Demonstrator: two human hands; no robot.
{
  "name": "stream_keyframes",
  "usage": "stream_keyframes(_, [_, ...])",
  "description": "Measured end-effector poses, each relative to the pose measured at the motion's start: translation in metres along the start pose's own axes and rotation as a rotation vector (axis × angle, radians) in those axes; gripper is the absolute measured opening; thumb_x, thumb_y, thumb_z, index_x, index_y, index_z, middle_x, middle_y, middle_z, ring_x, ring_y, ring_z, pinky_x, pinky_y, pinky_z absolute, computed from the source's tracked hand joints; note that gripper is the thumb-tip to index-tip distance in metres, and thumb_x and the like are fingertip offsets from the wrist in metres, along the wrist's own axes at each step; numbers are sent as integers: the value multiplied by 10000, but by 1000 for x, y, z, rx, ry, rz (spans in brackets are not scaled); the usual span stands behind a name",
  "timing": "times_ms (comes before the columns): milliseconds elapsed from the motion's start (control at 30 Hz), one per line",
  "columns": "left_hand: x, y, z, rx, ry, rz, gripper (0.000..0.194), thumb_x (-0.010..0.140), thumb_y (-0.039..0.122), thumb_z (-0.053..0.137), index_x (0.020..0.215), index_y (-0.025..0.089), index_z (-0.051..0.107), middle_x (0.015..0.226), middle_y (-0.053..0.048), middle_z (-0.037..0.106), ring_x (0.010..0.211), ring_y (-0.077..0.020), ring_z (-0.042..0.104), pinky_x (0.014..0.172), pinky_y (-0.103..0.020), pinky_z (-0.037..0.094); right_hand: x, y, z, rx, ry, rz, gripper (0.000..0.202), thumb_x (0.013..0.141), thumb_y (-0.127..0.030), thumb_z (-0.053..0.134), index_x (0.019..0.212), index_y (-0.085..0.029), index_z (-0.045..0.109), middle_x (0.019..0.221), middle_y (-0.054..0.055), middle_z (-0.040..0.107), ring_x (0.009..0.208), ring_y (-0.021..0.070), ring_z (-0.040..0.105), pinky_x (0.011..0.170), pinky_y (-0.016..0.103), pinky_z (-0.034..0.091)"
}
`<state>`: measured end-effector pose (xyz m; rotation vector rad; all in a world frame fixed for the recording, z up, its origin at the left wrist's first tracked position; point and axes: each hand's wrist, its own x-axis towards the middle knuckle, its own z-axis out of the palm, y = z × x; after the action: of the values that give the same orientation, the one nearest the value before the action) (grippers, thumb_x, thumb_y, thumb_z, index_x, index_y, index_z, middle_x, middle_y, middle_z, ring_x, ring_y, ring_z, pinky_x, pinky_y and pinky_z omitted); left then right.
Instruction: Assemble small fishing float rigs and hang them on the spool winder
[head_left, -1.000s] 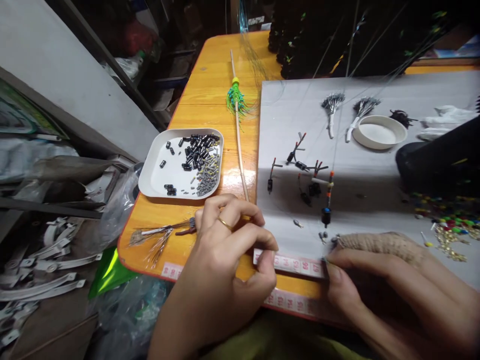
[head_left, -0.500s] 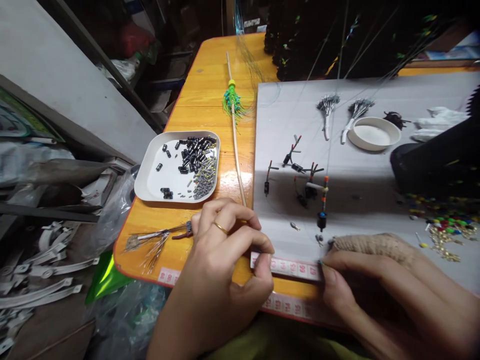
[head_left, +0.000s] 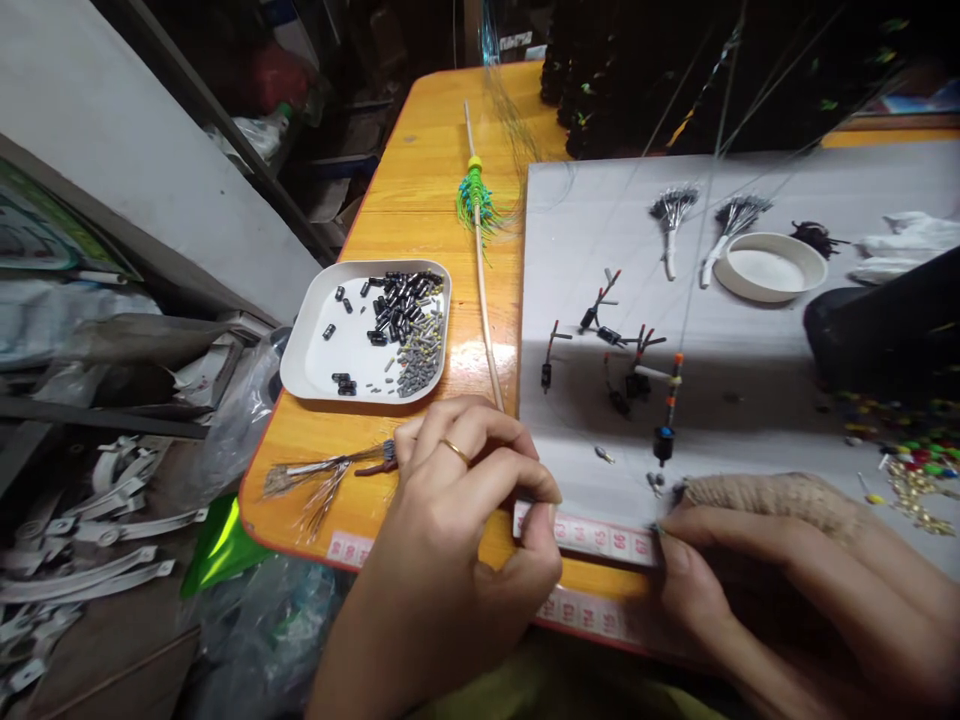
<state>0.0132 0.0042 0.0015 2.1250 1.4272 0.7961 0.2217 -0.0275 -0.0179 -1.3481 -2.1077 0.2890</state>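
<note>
Left hand (head_left: 465, 510) has thumb and index finger pinched together by the left end of a measuring tape (head_left: 600, 537), right hand (head_left: 780, 550) is pinched at the right end; honestly can't tell what's in either pinch. Tape runs along the near edge of a pale board (head_left: 585, 220). Just past the right fingertips are tiny grey bits (head_left: 655, 484), then an orange-tipped black piece (head_left: 664, 442). White tray's (head_left: 311, 345) off left on the yellow table (head_left: 420, 180).

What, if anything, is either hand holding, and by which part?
Cannot tell: left hand and right hand are each pinched at the measuring tape, but anything inside either pinch is hidden or too small to tell.
</note>
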Motion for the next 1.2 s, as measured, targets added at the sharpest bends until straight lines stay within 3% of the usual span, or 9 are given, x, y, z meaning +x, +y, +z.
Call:
stream_keyframes(300, [1, 0, 0, -9, 10, 4, 153, 779, 59, 623, 788, 208, 589, 926, 3, 580, 1014, -180, 513, 905, -374, 301, 0, 1, 1, -16, 11, 7, 83, 890, -173, 576, 962, -213, 577, 882, -1, 561, 787, 131, 529, 717, 266, 390])
stream_keyframes(533, [-1, 0, -1, 10, 21, 15, 166, 767, 43, 616, 785, 207, 597, 910, -11, 592, 993, -199, 517, 876, -390, 304, 1, -4, 1, 5, 19, 103, 49, 910, -225, 555, 945, -243, 584, 872, 0, 596, 773, 150, 558, 736, 302, 376])
stream_keyframes(833, [1, 1, 1, 25, 39, 34, 177, 775, 35, 600, 786, 211, 588, 909, -17, 609, 1006, -207, 523, 883, -395, 325, 3, 7, -2, -77, -45, -55, 86, 873, -236, 591, 959, -229, 586, 864, 19, 628, 724, 156, 613, 654, 288, 450])
stream_keyframes(967, [-5, 4, -3, 69, 128, 130, 214, 757, 23, 615, 830, 221, 581, 910, -19, 634, 1023, -217, 526, 909, -401, 352, 2, -1, -4, -29, 67, -3, 105, 845, -175, 619, 937, -223, 600, 861, 14, 636, 723, 146, 623, 678, 268, 477])
stream_keyframes(1067, [-18, 13, -2, 189, 280, 277, 291, 728, 23, 655, 901, 244, 577, 895, -8, 660, 1026, -215, 506, 930, -381, 365, 1, -11, -9, 240, 141, 75, 138, 843, -118, 603, 926, -229, 600, 895, 15, 654, 792, 146, 652, 710, 243, 516])
stream_keyframes(1200, [-39, 28, 13, 222, 369, 306, 300, 724, 34, 658, 912, 259, 594, 865, -4, 682, 949, -224, 496, 865, -365, 396, -2, -24, -13, 1060, 25, 286, 77, 937, -206, 540, 863, -230, 543, 900, 10, 660, 710, 114, 662, 656, 234, 557])
